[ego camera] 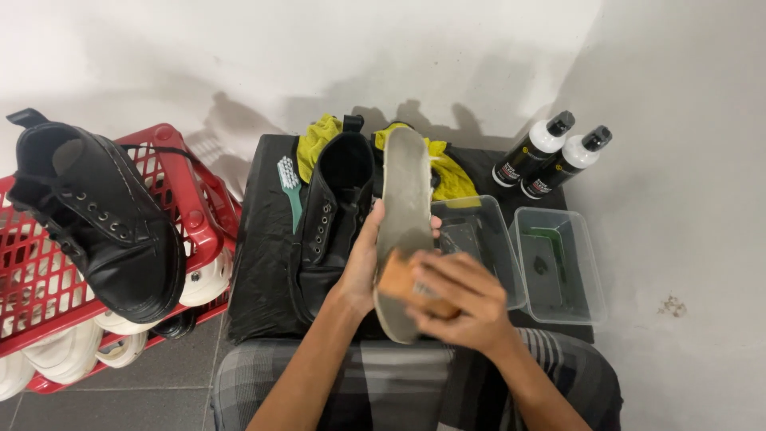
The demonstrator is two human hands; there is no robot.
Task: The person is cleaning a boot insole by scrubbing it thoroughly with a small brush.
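Observation:
My left hand [365, 257] grips a long grey shoe insole [404, 199] from the left side and holds it upright over my lap. My right hand [463, 300] presses a wooden-backed brush [399, 279] against the insole's lower part. Just behind and left of the insole a black lace-up boot [331, 209] lies on a black-covered low table [263, 239].
A green-handled toothbrush [289, 185] and yellow cloth [447, 172] lie on the table. Two clear plastic tubs [558, 267] sit at the right, two black bottles with white tops [550, 152] behind them. A second black boot [104, 223] rests on a red crate [199, 215] holding white shoes.

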